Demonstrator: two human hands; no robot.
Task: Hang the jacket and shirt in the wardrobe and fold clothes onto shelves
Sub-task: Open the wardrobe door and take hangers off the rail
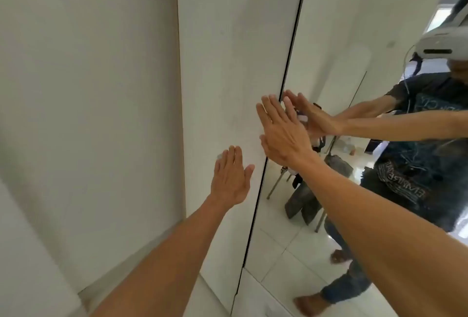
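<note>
A white wardrobe door (228,50) fills the middle of the head view, shut against a mirrored door (329,38) to its right. My left hand (231,180) lies flat on the white door with straight fingers. My right hand (282,131) is higher, fingers straight, at the dark seam where the two doors meet. No jacket, shirt or folded clothes can be made out directly; the wardrobe's inside is hidden.
A plain white wall (88,114) stands at the left. The mirror reflects a person with a headset, a chair (304,197) draped with dark clothing, and a tiled floor (278,253).
</note>
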